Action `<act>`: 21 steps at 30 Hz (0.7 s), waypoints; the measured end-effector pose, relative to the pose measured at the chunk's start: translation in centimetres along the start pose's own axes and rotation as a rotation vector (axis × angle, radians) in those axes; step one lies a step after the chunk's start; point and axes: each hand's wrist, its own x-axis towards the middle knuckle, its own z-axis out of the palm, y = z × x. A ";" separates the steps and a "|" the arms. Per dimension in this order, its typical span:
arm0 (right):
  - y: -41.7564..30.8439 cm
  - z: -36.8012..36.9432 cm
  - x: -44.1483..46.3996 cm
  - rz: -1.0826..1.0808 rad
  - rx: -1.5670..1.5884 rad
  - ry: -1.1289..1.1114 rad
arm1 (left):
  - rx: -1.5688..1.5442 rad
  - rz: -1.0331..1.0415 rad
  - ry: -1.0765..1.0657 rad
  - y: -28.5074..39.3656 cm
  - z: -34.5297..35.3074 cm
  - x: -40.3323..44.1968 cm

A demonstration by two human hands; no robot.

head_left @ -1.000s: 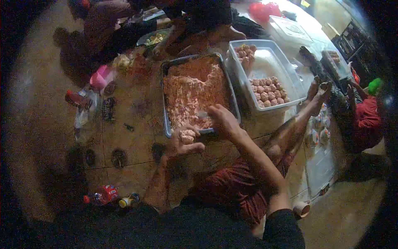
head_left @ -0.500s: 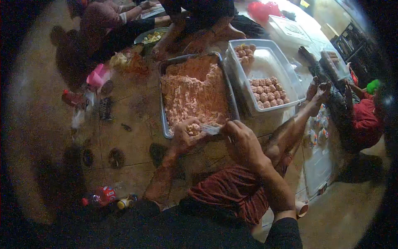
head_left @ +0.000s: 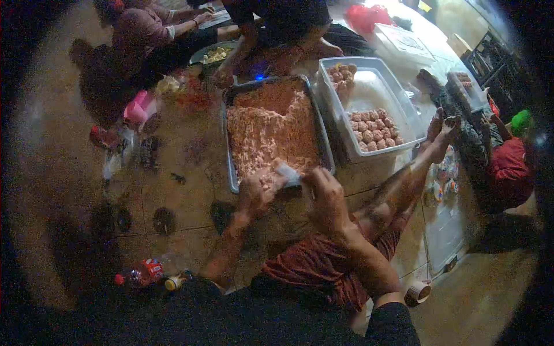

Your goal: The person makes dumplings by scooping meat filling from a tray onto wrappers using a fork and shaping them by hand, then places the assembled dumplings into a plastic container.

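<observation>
My left hand [head_left: 257, 193] is cupped, fingers closed around a lump of pinkish minced mixture [head_left: 269, 182] at the near edge of a dark-rimmed tray [head_left: 229, 164]. The same coarse minced mixture [head_left: 259, 138] fills that tray, with a dug-out hollow toward its far side. Between my hands is a whitish, translucent flat piece [head_left: 287, 173]; my right hand [head_left: 326, 199] is closed on its right end. Its exact kind is blurred. Right of the tray, a clear plastic bin [head_left: 369, 62] holds rows of minced balls [head_left: 375, 131] near its front and a smaller pile at its far left corner.
People sit beyond the tray and at far right. A bowl of pale pieces [head_left: 216, 55] lies at the back. Pink plastic [head_left: 138, 108] and a red-capped bottle [head_left: 144, 273] are left. A cup [head_left: 418, 293] and clear lid [head_left: 444, 230] lie right, beyond my outstretched legs.
The whitish piece has turned and come nearer the lump in my left hand. My right hand has shifted slightly left. The view has tilted a little.
</observation>
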 end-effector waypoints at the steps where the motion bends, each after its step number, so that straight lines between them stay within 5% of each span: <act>1: 0.5 0.2 0.6 0.000 0.003 0.004 | -0.033 -0.049 -0.078 -0.3 -0.3 -0.6; 3: 2.5 1.1 2.5 -0.058 -0.043 0.046 | -0.068 -0.099 -0.166 -2.1 -1.2 -2.0; 6: 8.1 4.5 5.2 -0.262 -0.193 -0.079 | -0.748 -0.285 -0.542 -3.9 -2.3 -3.2; 9: 14.7 8.4 6.8 -0.398 -0.198 -0.173 | -0.500 -0.344 -0.194 3.7 -3.9 -1.3; 11: 14.4 7.0 7.1 -0.069 -0.207 -0.450 | -0.401 -0.316 -0.201 1.9 -3.2 -1.0; 14: 8.8 3.0 5.2 -0.059 -0.443 -0.528 | -0.519 -0.126 -0.185 2.1 -2.3 -0.8; 16: 4.6 -0.6 3.5 -0.103 -0.282 -0.259 | -0.315 -0.265 -0.213 3.0 -1.9 -0.3; 21: 1.3 -2.1 -0.8 -0.058 -0.022 -0.164 | -0.399 -0.192 -0.207 0.5 1.4 0.7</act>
